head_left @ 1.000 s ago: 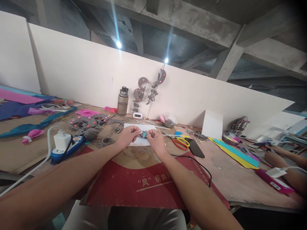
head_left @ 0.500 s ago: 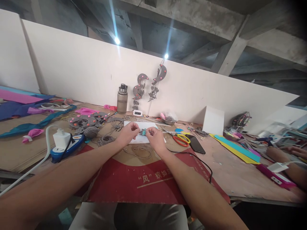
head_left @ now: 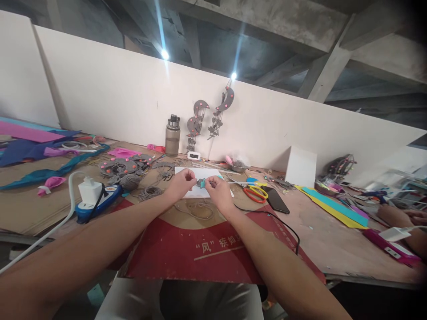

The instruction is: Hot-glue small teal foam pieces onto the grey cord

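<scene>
Over a white sheet of paper (head_left: 218,170), both of my hands are close together. My right hand (head_left: 219,192) pinches a small grey and teal piece (head_left: 201,183), which looks like felt; its fingertips cover part of it. My left hand (head_left: 182,184) has thumb and fingertips pressed together just left of the piece. What it pinches, if anything, is too small to tell. Loose grey cord (head_left: 200,211) lies below the paper on the red and tan board (head_left: 160,258). Scissors with red and yellow handles (head_left: 256,194) rest right of my right hand.
A black phone (head_left: 276,200) lies beyond the scissors. Left are a coil of grey cord (head_left: 150,193), grey felt shapes with pink dots (head_left: 122,166) and a blue power strip (head_left: 100,204). A bottle (head_left: 172,138) stands behind. Another person's hand (head_left: 395,217) is at far right.
The whole view has shifted slightly. My hands stay over the paper with the small piece between them. The other person's hand at far right has moved a little.
</scene>
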A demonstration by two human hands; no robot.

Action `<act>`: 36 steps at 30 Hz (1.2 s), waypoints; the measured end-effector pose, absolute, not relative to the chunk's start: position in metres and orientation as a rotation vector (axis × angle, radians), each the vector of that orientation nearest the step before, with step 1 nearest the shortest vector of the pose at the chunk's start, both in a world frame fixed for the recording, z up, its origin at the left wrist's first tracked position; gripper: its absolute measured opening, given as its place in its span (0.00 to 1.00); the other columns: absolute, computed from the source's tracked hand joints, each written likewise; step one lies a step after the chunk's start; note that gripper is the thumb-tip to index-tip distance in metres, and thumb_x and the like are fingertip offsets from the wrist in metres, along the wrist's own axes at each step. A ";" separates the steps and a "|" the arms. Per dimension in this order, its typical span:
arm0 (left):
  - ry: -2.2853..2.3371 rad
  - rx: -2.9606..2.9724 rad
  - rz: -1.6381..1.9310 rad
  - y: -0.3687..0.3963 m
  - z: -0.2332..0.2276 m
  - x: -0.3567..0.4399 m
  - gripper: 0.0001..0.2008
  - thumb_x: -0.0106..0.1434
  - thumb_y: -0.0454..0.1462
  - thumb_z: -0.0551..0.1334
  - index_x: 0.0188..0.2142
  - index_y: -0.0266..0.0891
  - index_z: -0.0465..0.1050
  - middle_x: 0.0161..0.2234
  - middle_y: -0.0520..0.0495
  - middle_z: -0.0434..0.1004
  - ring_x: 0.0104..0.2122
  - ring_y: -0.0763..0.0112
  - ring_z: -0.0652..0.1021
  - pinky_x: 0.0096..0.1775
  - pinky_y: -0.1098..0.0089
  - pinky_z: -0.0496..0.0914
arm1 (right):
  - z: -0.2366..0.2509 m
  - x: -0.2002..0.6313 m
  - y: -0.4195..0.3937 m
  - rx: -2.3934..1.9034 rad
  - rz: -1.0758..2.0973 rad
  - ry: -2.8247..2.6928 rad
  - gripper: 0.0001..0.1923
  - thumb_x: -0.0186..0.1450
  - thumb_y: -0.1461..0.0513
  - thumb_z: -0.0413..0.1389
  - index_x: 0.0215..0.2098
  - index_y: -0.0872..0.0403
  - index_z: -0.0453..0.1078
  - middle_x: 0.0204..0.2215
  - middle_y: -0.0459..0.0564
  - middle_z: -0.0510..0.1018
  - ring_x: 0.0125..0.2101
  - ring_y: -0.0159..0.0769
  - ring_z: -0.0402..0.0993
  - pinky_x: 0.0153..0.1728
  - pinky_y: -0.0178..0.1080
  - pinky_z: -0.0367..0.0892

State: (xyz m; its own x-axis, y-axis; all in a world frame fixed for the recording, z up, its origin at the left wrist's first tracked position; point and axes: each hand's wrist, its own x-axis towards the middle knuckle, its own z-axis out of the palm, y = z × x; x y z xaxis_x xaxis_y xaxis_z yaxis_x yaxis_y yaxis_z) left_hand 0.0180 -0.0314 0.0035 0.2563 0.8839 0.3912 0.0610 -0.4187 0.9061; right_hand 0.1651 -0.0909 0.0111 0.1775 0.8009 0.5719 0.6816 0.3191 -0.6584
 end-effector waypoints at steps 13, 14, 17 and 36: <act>0.876 1.696 1.230 -0.036 0.007 0.019 0.08 0.51 0.38 0.62 0.26 0.39 0.62 0.15 0.59 0.64 0.15 0.79 0.66 0.22 0.75 0.59 | 0.012 0.166 -0.091 -1.393 0.152 -1.538 0.08 0.58 0.61 0.51 0.27 0.53 0.71 0.25 0.46 0.76 0.26 0.31 0.67 0.31 0.33 0.61; 0.881 1.696 1.226 -0.036 0.007 0.018 0.08 0.51 0.38 0.62 0.26 0.39 0.62 0.15 0.59 0.64 0.15 0.79 0.66 0.22 0.75 0.59 | 0.012 0.165 -0.091 -1.397 0.145 -1.540 0.08 0.58 0.61 0.51 0.27 0.54 0.71 0.25 0.46 0.76 0.26 0.31 0.67 0.31 0.33 0.61; 0.871 1.691 1.238 -0.035 0.005 0.018 0.08 0.51 0.38 0.62 0.27 0.39 0.63 0.17 0.58 0.66 0.16 0.79 0.67 0.22 0.75 0.61 | 0.011 0.165 -0.091 -1.410 0.134 -1.541 0.08 0.58 0.61 0.51 0.26 0.54 0.71 0.24 0.45 0.75 0.25 0.30 0.67 0.31 0.33 0.60; 0.810 1.645 1.276 -0.022 -0.005 0.019 0.13 0.50 0.43 0.64 0.26 0.39 0.61 0.15 0.60 0.62 0.13 0.80 0.63 0.19 0.76 0.56 | 0.013 0.169 -0.088 -1.447 0.065 -1.478 0.09 0.59 0.60 0.51 0.26 0.53 0.72 0.23 0.45 0.75 0.24 0.30 0.67 0.28 0.33 0.59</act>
State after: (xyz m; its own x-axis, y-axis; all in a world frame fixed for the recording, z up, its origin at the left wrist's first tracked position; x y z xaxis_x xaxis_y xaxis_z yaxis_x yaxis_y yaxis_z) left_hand 0.0187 -0.0215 -0.0046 0.2603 0.8816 0.3937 -0.0185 -0.4031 0.9150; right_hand 0.1687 -0.0877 0.0128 0.2446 0.7658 0.5947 0.7103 0.2759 -0.6475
